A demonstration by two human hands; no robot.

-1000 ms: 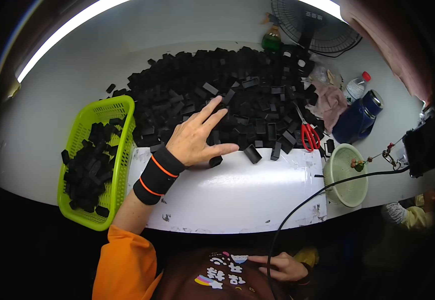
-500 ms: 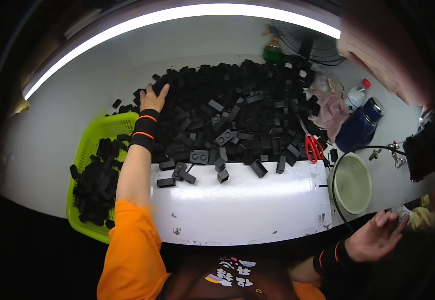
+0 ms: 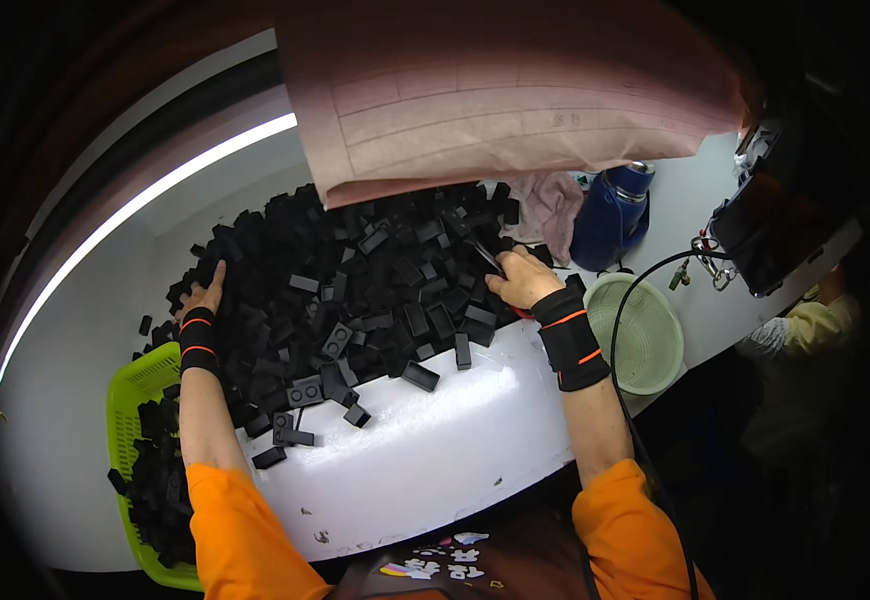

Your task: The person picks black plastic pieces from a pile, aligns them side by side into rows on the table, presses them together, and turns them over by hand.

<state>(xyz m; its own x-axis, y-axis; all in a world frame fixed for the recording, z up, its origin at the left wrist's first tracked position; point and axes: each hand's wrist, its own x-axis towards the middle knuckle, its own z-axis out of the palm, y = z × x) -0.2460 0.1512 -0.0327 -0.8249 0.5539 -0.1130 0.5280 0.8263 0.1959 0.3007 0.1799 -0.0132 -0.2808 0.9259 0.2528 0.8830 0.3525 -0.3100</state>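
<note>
I see the left hand (image 3: 198,296) spread at the near side of the black blocks (image 3: 345,290), which lie between both hands, and though I cannot tell what the bent right hand (image 3: 523,276) grips, it should move gently, minding the scissors (image 3: 489,258) there.

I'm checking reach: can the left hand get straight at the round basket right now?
Probably not: the left hand is at the left edge of the blocks, and the right wristband stands between it and the round basket.
</note>
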